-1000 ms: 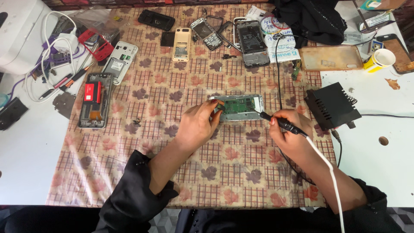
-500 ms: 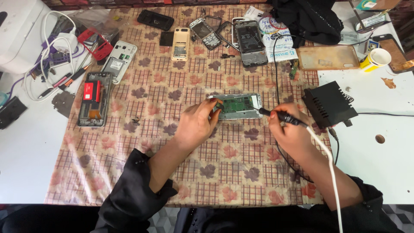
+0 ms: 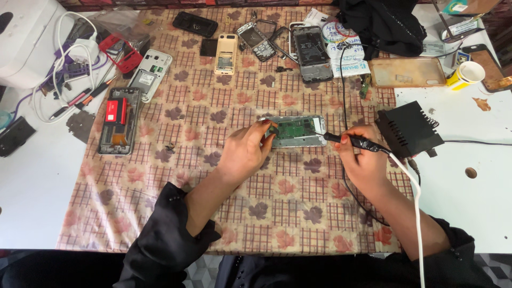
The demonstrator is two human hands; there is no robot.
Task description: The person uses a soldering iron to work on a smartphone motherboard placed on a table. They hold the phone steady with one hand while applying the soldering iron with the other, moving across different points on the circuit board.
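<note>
Green circuit board shows inside the opened phone [image 3: 296,130], a silver-framed handset lying flat on the patterned cloth [image 3: 176,144], and it sits directly between the two hands. In the head view, the left hand [image 3: 246,152] rests on the cloth with its fingertips [image 3: 268,128] pressed together on the phone's left end, pinning the frame. The right hand [image 3: 361,160] is closed around the black grip of a soldering iron [image 3: 356,142], whose tip points left and reaches the phone's right end; a white cord [image 3: 416,213] trails back along the forearm. Compared with half a second ago, the phone and both hands lie much as they did, the iron's tip staying at the same end. Just right of the right hand stands a black box [image 3: 408,130], near but apart. Toward the person, below both hands, the cloth lies open; beyond the phone, other dismantled phones [image 3: 312,45] are well apart.
</note>
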